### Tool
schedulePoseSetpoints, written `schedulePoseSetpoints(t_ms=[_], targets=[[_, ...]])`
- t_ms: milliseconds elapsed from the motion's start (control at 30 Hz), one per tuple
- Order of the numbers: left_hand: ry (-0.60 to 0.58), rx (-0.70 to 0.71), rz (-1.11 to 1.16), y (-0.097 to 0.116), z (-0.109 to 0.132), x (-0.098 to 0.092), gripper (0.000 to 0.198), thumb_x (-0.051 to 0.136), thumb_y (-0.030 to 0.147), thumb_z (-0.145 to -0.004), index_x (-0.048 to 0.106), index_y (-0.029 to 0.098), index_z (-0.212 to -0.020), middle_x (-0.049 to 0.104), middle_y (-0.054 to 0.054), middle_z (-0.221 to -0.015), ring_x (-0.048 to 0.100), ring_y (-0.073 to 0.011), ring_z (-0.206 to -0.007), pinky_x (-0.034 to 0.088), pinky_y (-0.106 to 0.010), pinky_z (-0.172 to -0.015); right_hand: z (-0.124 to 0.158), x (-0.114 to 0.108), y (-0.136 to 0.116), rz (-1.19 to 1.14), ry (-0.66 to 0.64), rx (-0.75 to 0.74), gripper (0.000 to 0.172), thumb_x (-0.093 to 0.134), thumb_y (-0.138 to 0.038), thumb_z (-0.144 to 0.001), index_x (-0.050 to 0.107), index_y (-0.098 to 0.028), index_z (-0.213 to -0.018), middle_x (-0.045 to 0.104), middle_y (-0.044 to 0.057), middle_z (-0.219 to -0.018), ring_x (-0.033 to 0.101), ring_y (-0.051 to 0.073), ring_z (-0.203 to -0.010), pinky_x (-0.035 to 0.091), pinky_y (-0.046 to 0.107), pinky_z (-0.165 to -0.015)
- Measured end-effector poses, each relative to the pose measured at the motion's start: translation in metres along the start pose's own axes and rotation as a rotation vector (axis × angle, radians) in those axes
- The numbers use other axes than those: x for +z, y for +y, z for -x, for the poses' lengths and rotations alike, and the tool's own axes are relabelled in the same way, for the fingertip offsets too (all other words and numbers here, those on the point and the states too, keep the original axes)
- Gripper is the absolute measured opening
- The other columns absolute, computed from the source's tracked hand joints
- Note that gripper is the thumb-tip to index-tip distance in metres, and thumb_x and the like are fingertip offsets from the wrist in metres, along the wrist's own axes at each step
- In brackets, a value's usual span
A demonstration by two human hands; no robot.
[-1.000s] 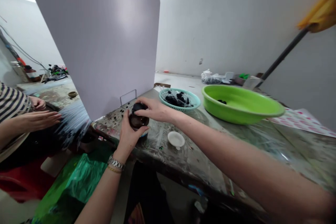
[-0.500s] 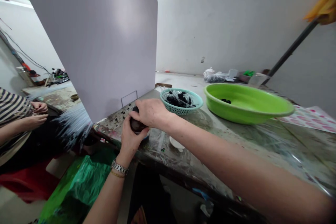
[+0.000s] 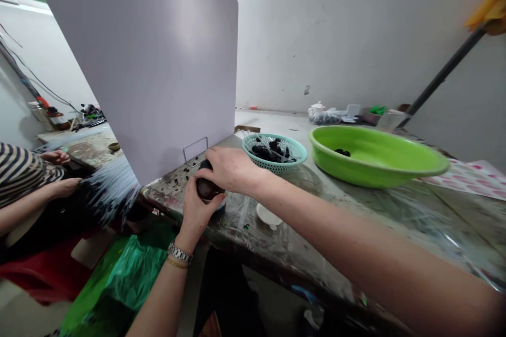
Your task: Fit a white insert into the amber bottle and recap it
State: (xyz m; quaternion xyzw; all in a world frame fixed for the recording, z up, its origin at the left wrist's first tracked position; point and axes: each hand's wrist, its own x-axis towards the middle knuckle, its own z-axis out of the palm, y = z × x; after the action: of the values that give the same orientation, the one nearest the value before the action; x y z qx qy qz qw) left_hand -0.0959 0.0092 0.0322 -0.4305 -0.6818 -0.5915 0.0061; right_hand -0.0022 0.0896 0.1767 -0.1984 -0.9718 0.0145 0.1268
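1 held btl [image 3: 206,189], 1 grn basin [image 3: 356,172], 1 bskt [image 3: 272,167]

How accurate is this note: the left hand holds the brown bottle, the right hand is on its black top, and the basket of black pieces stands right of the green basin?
One slip: the head view shows the basket of black pieces left of the green basin. The left hand holds the brown bottle; the right hand is on its black top.
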Motion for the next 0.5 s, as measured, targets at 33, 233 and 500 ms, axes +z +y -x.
schedulePoseSetpoints(t_ms=[33, 233, 500], targets=[[0.005, 0.000, 0.003, -0.001, 0.000, 0.000, 0.066, 0.076, 0.035, -0.064, 0.048, 0.018, -0.121, 0.057, -0.010, -0.116, 0.055, -0.0288, -0.110, 0.043, -0.045, -0.095, 0.000, 0.001, 0.000, 0.006, 0.002, -0.031, 0.035, 0.051, -0.043, -0.092, 0.062, -0.011, -0.105, 0.064, 0.014, -0.104, 0.060, 0.029, -0.095, 0.045, 0.035, -0.075], [0.028, -0.004, 0.046, -0.008, 0.000, 0.002, 0.076, 0.077, 0.037, -0.062, 0.044, 0.018, -0.128, 0.055, -0.013, -0.121, 0.054, -0.0305, -0.114, 0.042, -0.047, -0.098, -0.001, -0.006, 0.013, -0.096, -0.123, -0.320, 0.042, 0.061, -0.016, -0.085, 0.055, -0.019, -0.126, 0.059, 0.010, -0.121, 0.054, 0.024, -0.111, 0.044, 0.030, -0.085], [0.014, 0.004, 0.009, -0.002, 0.000, 0.001, 0.066, 0.076, 0.037, -0.064, 0.047, 0.017, -0.120, 0.056, -0.011, -0.115, 0.055, -0.0286, -0.111, 0.043, -0.045, -0.097, 0.003, 0.003, -0.008, -0.033, -0.018, 0.042, 0.041, 0.050, -0.049, -0.092, 0.063, -0.012, -0.104, 0.066, 0.015, -0.104, 0.061, 0.028, -0.095, 0.046, 0.032, -0.073]])
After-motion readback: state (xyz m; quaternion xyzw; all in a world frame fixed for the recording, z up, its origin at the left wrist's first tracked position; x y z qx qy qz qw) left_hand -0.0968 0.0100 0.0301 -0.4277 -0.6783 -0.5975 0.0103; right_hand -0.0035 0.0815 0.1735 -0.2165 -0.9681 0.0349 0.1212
